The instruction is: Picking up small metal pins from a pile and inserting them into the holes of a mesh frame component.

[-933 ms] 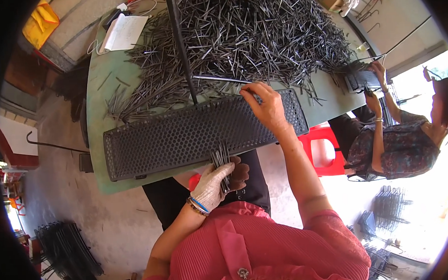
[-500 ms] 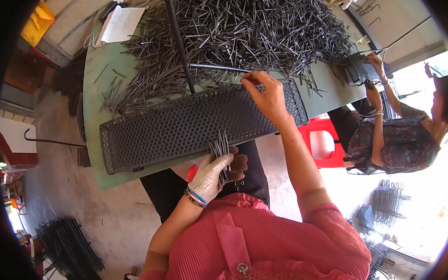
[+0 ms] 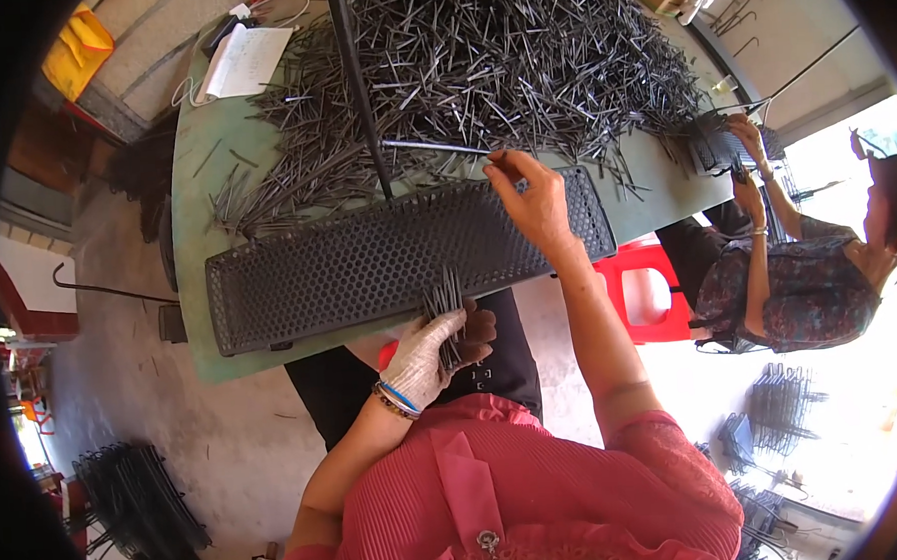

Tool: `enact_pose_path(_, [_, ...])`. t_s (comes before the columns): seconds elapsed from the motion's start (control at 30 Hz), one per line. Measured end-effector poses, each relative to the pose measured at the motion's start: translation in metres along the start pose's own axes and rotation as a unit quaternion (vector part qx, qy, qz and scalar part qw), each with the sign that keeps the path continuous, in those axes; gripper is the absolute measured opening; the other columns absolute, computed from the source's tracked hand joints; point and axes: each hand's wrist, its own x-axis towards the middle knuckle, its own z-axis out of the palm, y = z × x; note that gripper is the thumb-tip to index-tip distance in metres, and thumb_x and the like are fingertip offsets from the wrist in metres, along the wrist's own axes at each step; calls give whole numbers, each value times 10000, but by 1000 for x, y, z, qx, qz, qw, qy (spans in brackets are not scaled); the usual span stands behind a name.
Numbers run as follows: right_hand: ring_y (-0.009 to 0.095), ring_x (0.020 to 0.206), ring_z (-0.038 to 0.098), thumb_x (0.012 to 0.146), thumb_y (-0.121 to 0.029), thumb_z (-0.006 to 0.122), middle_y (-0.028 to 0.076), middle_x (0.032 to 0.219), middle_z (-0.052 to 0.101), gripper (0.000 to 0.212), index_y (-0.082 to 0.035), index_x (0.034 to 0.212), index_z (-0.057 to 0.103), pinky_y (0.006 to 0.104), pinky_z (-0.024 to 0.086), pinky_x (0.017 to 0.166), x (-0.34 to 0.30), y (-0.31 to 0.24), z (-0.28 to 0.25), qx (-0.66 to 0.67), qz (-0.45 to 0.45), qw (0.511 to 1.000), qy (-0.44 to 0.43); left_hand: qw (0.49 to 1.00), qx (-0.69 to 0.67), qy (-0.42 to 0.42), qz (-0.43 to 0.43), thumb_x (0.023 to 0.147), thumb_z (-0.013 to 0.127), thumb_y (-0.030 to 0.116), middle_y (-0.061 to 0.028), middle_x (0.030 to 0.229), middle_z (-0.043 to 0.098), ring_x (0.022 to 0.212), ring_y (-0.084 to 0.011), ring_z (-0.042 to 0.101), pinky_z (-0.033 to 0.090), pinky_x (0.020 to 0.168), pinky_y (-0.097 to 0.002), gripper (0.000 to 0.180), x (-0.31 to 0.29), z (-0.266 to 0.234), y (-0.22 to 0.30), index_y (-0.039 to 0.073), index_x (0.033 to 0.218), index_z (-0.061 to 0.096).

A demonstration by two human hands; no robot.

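A long black perforated metal panel (image 3: 368, 273) lies at the table's near edge, tilted slightly in the view. My left hand (image 3: 422, 356), in a pale work glove, is closed around a bunch of thin dark metal pins (image 3: 445, 295) by the panel's near edge. Bare, my right hand (image 3: 535, 201) reaches over the right part of the panel. Its thumb and forefinger are pinched together near the far edge, at the end of a thin metal rod (image 3: 433, 146); what they hold is too small to make out. An upright black rod (image 3: 358, 94) meets the panel's far edge.
A large heap of dark metal pins (image 3: 489, 58) covers much of the green table (image 3: 199, 191). A notepad (image 3: 249, 60) lies far left. At right, a co-worker (image 3: 789, 285) handles another dark panel. A red stool (image 3: 649, 286) stands beside the table; racks of black parts (image 3: 138, 504) stand lower left.
The view has shifted slightly. My right hand stays at the panel's far edge with its fingers pinched, and my left hand still holds the bunch of pins.
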Motion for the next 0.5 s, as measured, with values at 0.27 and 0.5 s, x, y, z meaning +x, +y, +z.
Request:
enact_pose_path(0.27, [167,747,671,849,-58,684,97,842,686,421,-63,1250,555,291,514,709,-2,8,2,0,13,1000,25,998,47,-20,27,960,527,163,-156,1034,666,875,-241,676,585,735,-357,223,-1,3,0,14,1119,569])
enact_pose_path(0.5, [187,777,686,843,-54,692,104,857,693,416,-65,1240,569,298,524,722,-6,18,6,-13,-29,999,35,998,60,-8,18,960,529,162,-144,1037,667,888,-226,674,583,745,-351,239,2,0,-1,18,1148,564])
